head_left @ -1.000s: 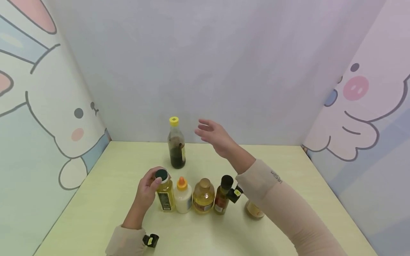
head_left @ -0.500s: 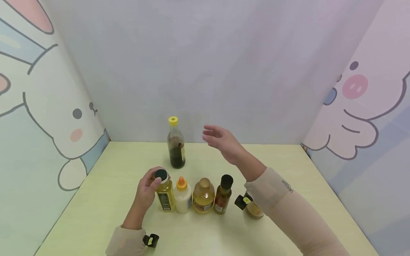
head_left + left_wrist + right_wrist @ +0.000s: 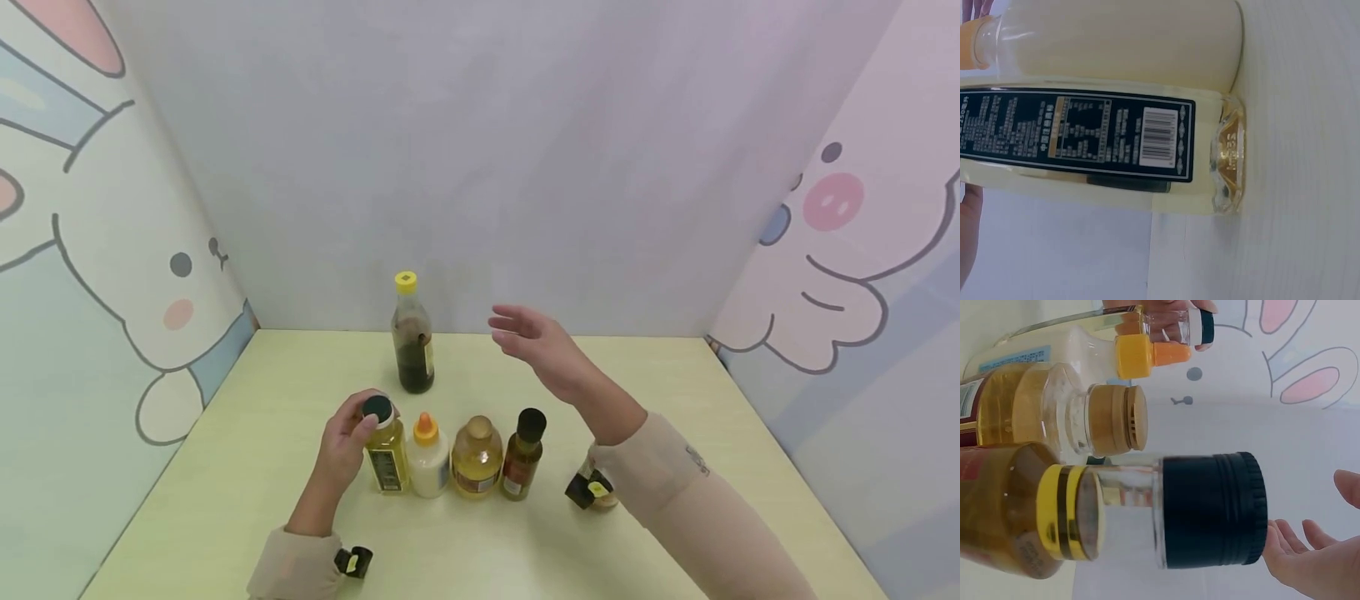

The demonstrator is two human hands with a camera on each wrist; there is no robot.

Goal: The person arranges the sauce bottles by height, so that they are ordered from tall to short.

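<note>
My left hand [image 3: 343, 442] grips the neck of a square oil bottle [image 3: 387, 468] with a dark green cap, at the left end of a row. In the left wrist view its dark label [image 3: 1079, 134] with a barcode faces the camera, and the base stands on the table. My right hand [image 3: 547, 348] hovers over the table behind the row, fingers loosely extended, holding nothing. Nearest below it stands a black-capped bottle [image 3: 522, 467], large in front of the right wrist camera, with the fingers [image 3: 1322, 562] visible beyond its cap [image 3: 1215, 509].
Between the end bottles stand a white squeeze bottle [image 3: 429, 468] with an orange nozzle and a round tan-capped bottle [image 3: 477, 471]. A yellow-capped dark sauce bottle [image 3: 414, 358] stands farther back. A small jar [image 3: 606, 502] is mostly hidden by the right sleeve. Walls enclose the table.
My right hand has moved right and slightly toward me, away from the dark sauce bottle. The left hand and the row of bottles stay put.
</note>
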